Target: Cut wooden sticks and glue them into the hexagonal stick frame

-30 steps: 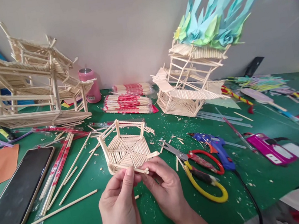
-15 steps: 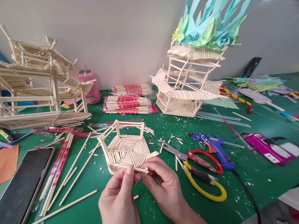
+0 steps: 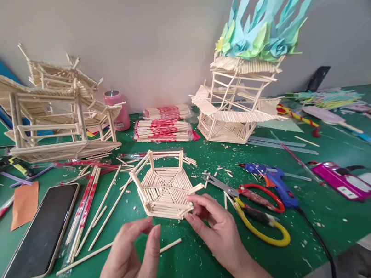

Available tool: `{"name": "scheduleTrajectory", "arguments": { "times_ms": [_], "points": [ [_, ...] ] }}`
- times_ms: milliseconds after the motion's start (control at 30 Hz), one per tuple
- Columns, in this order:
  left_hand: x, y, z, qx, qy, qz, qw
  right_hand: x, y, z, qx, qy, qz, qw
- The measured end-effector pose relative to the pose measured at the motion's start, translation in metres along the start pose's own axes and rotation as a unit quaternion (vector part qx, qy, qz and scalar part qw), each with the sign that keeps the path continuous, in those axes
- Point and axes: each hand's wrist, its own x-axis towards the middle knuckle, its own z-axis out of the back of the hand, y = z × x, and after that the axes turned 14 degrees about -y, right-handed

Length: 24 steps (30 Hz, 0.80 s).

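Note:
A six-sided frame of pale wooden sticks (image 3: 167,190), its base filled with sticks in wedges and short posts with rails round its edge, lies in front of me. My right hand (image 3: 216,229) pinches its near right corner between thumb and fingers. My left hand (image 3: 130,263) is just short of the near left side, thumb and forefinger apart with nothing between them. Behind the left hand a long loose stick (image 3: 85,260) runs across the green table, partly hidden. Close to the right hand lie scissors (image 3: 267,231) with red and yellow handles.
A blue glue gun (image 3: 278,185) with a black cord lies right of the scissors. At left are a phone (image 3: 41,232) and loose sticks. Behind stand a stick house (image 3: 50,143), a pink bottle (image 3: 118,112), packs of sticks (image 3: 163,130) and a paper-topped stick tower (image 3: 241,89).
My left hand has let go of the frame's near edge and drawn back to the left, its fingers parting. My right hand keeps its pinch at the corner. The view has shifted slightly left.

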Motion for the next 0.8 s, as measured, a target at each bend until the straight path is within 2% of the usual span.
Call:
{"name": "scheduleTrajectory", "arguments": {
  "times_ms": [33,67,100,167,233,367,567,667,733,800],
  "points": [
    [0.008,0.002,0.004,0.018,0.017,-0.1,0.995,0.0,0.0,0.0,-0.006,0.005,-0.005,1.0],
    [0.018,0.004,0.006,0.049,0.055,-0.19,0.979,0.0,0.0,0.0,-0.01,0.011,-0.01,1.0],
    [0.028,0.005,0.007,0.084,0.069,-0.266,0.958,0.0,-0.001,0.0,-0.012,0.017,-0.016,1.0],
    [0.049,0.006,0.005,0.146,0.098,-0.366,0.914,0.001,-0.001,-0.002,-0.013,0.03,-0.023,0.999],
    [0.064,0.004,0.001,0.182,0.147,-0.41,0.881,0.002,-0.001,-0.002,-0.009,0.034,-0.025,0.999],
    [0.072,0.001,-0.005,0.189,0.231,-0.432,0.851,0.006,-0.003,0.0,-0.016,0.013,-0.026,0.999],
    [0.063,0.002,-0.013,0.16,0.252,-0.43,0.852,0.007,-0.007,0.007,-0.032,-0.013,-0.048,0.998],
    [0.064,0.001,-0.016,0.138,0.268,-0.413,0.86,0.0,-0.006,0.007,-0.048,-0.08,-0.058,0.994],
    [0.065,0.001,-0.017,0.131,0.272,-0.406,0.863,-0.006,-0.002,0.008,-0.077,-0.151,-0.011,0.985],
    [0.066,0.0,-0.018,0.129,0.273,-0.404,0.863,-0.008,0.006,0.009,-0.12,-0.182,0.085,0.972]
  ]
}}
